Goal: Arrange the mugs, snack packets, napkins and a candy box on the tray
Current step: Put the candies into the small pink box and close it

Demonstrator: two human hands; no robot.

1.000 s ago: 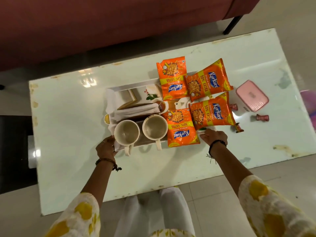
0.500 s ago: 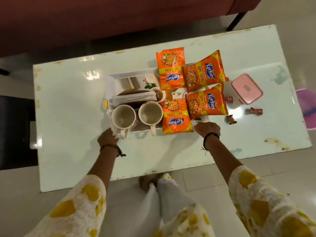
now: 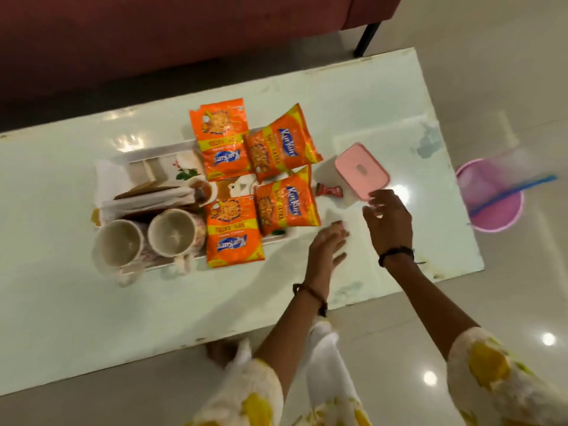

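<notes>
Orange snack packets (image 3: pixel 255 179) (yellow bands), pink candy box (image 3: pixel 361 170).

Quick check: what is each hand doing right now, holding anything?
Left hand: open, fingers spread above the white table, holding nothing.
Right hand: open, fingertips at the pink-lidded candy box, not gripping it.

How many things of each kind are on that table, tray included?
Mugs: 2
Orange snack packets: 4
Pink-lidded box: 1
Wrapped candies beside the box: 1 in plain sight
Tray: 1
Napkin bundle: 1
Total: 10
</notes>
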